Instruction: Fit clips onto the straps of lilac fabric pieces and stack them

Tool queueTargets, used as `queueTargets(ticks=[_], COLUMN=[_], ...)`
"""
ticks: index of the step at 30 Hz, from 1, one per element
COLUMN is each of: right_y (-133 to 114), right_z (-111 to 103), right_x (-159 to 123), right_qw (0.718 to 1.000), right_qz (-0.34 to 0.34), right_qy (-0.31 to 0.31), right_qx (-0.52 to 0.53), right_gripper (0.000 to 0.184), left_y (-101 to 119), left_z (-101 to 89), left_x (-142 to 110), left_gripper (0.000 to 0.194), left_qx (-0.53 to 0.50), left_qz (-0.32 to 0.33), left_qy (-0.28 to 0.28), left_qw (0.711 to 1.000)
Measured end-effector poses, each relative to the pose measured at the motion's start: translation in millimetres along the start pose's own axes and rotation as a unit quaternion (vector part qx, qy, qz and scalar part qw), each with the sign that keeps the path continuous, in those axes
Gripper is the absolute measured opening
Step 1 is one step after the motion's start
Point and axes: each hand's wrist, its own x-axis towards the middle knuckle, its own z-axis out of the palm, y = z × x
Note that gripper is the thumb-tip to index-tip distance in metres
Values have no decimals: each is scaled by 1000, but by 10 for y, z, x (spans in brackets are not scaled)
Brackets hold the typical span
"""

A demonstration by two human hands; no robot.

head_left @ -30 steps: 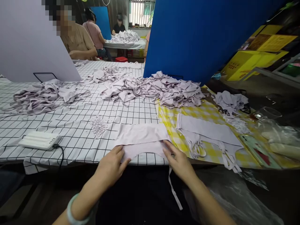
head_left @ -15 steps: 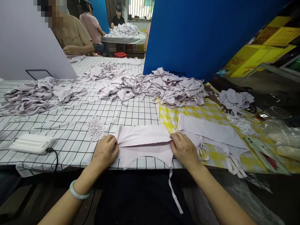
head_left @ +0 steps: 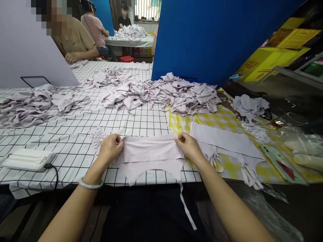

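Observation:
A pale lilac camisole top [head_left: 151,151] lies at the table's front edge with its wide band folded over. Its curved neckline faces me, and one thin strap hangs below the edge on the right. My left hand [head_left: 111,148] pinches the upper left corner of the band. At the upper right corner, my right hand [head_left: 188,146] pinches the cloth between thumb and fingers. The band is stretched between both hands. Right of my right hand lies a second, flat folded camisole top [head_left: 227,139] with its straps gathered toward me.
Crumpled lilac garments [head_left: 161,92] lie in heaps across the checked tablecloth [head_left: 75,131]. A white power bank [head_left: 29,159] with a cable is at left, a phone [head_left: 282,164] at right. White scraps [head_left: 98,137] lie behind my left hand. A blue panel [head_left: 202,37] stands behind; co-workers sit beyond.
Both hands have moved from the band's sides up to its upper corners, with fingers pinching there. The band's folded edge lies slightly nearer me. The view has shifted a little.

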Motion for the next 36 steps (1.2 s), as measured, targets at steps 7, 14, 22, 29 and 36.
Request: queueTargets(ticks=[7, 14, 22, 29, 36], right_y=[89, -34, 278, 347, 221], right_z=[45, 174, -118, 131, -704], right_x=[-348, -378, -1481, -1931, -2202], right_qw=[976, 964, 996, 899, 885], right_qz=[-162, -125, -48, 144, 137], right_qy=[75, -100, -4, -121, -212], right_qx=[-127, -214, 74, 396, 391], right_gripper=[42, 65, 43, 46, 36], left_y=[-73, -5, 263, 1196, 1149], left_z=[370, 514, 568, 987, 1035], left_x=[-245, -217, -566, -1003, -936], left_gripper=[55, 74, 48, 30, 32], left_qx=[87, 132, -70, -282, -282], left_qz=[193, 202, 322, 446, 437], left_qy=[79, 13, 59, -100, -136], left_qw=[974, 970, 942, 843, 843])
